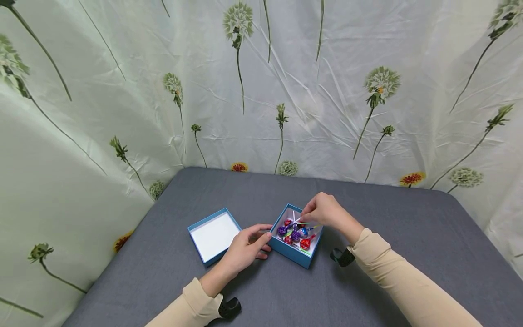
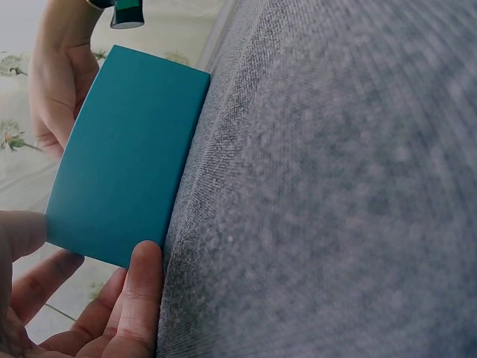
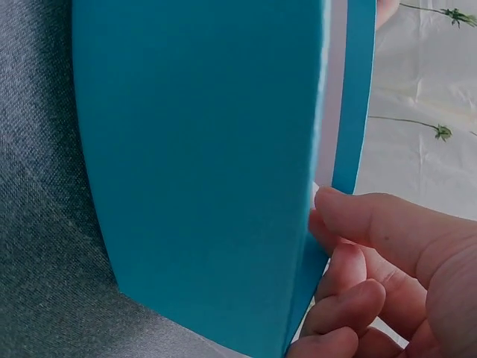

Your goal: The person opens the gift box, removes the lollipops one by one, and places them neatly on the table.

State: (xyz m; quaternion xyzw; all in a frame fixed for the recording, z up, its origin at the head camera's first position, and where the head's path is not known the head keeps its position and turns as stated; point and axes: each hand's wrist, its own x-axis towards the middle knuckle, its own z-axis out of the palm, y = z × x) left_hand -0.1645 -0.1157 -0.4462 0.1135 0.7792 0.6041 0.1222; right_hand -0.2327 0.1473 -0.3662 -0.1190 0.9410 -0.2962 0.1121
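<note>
Lollipops (image 1: 296, 235) in blue box (image 1: 290, 252) (stick (image 1: 296, 221) pinched in right hand (image 1: 324, 211)), left hand (image 1: 245, 249) against it, fingers apart.

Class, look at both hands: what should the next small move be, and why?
Perhaps the right hand should lift gently straight up. It appears to pinch a white stick above wrapped lollipops crowded together in the open box, so a slow upward pull would likely disturb the others least. The left hand touches the box's side, which should help steady it.
</note>
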